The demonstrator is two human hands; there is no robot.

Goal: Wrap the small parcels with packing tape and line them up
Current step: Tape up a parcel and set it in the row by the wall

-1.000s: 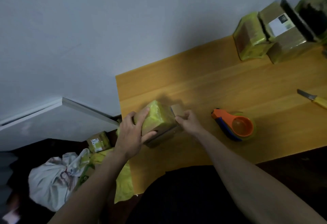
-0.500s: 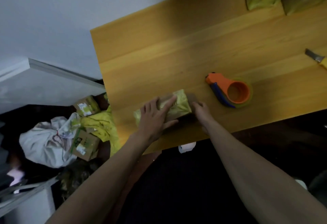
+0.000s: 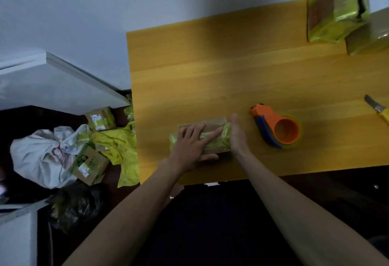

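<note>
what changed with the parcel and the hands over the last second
The parcel went from tipped up on edge to lying flat. The left hand let go its grip and now presses flat on top; the right hand flattened against its right end. The tape dispenser stayed untouched.

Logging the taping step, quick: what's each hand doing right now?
Left hand: open, fingers flat, pressing on top of the tape-wrapped parcel.
Right hand: open, fingers straight, pressed edge-on against the parcel's right end.
</note>
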